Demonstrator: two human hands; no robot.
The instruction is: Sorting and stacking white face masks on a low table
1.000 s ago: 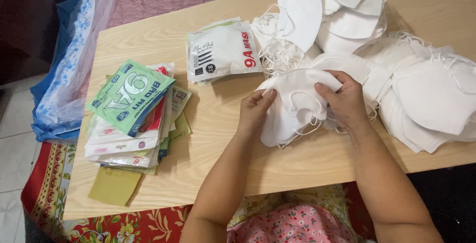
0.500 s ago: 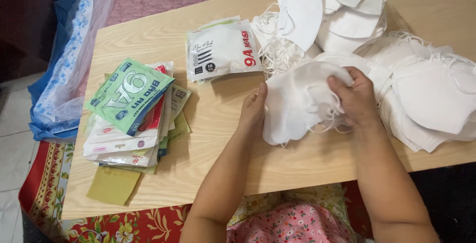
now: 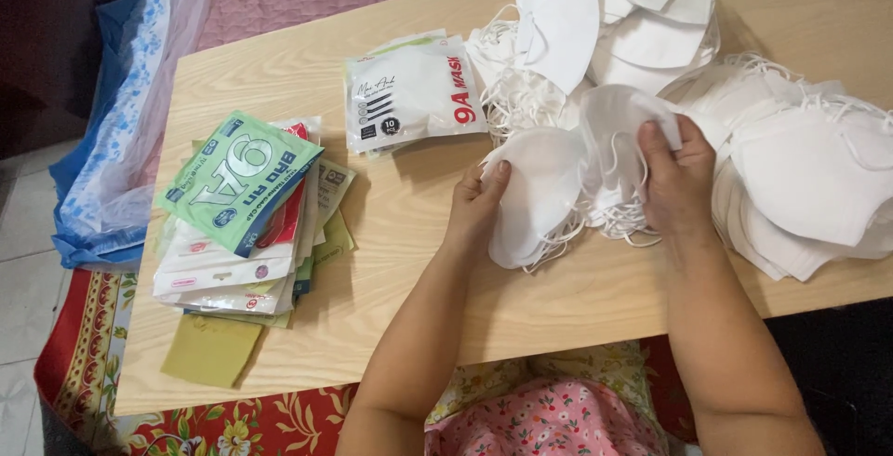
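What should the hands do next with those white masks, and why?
Probably square the small stack of white masks so the edges line up. The left hand steadies one side, the right hand grips the other, and the ear loops hang out loose.

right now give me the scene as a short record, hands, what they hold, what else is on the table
left hand: grips the left edge of a small stack of white masks
right hand: pinches the stack's right side, among the ear loops
mask piles: loose white masks, right and top of the wooden table
filled pouch: flat, white, left of the piles
empty pouches: stacked at table's left, green one on top
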